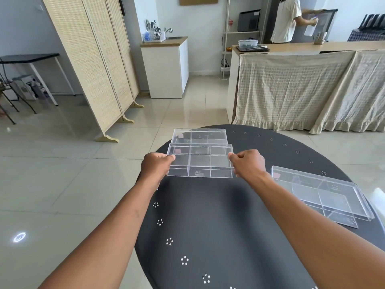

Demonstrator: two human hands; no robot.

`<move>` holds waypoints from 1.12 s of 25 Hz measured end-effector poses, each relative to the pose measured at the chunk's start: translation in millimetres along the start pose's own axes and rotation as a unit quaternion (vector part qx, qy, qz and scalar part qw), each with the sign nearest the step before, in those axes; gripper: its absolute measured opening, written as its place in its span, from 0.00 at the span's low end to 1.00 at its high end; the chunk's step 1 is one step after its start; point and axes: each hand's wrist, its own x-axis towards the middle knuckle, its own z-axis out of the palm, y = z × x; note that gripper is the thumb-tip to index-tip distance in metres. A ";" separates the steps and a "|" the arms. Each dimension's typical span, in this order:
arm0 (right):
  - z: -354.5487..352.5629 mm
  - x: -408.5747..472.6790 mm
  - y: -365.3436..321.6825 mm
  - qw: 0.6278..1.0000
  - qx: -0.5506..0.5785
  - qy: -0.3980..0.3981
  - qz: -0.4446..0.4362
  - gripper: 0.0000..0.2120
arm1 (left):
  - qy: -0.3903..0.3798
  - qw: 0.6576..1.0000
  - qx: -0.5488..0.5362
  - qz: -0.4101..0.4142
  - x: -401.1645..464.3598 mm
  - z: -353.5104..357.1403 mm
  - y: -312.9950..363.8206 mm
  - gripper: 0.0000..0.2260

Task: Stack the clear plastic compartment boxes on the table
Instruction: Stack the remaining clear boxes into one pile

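Note:
A clear plastic compartment box (200,161) hangs just above the far left part of the round black table (218,226). My left hand (156,165) grips its left end and my right hand (248,163) grips its right end. Just beyond it a second clear box (200,136) rests near the table's far edge, partly hidden behind the held one. A third clear box (320,192), with a lid, lies at the table's right side, apart from both hands.
The table's left edge drops to a tiled floor (62,174). A folding wicker screen (93,59) stands at the far left. A cloth-draped counter (302,90) stands behind the table, with a person (287,19) working beyond it.

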 end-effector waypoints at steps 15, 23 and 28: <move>18.9 21.4 9.3 0.999 -0.010 -0.021 0.026 0.18 | -0.011 1.000 -0.010 -0.023 27.4 18.9 -19.7 0.05; 16.9 22.9 4.6 0.999 -0.013 -0.024 0.025 0.19 | 0.007 0.999 -0.011 -0.030 28.4 19.6 -18.7 0.06; 17.4 23.0 2.0 1.000 -0.006 -0.018 0.024 0.23 | 0.002 1.000 -0.004 -0.020 30.2 20.3 -18.8 0.05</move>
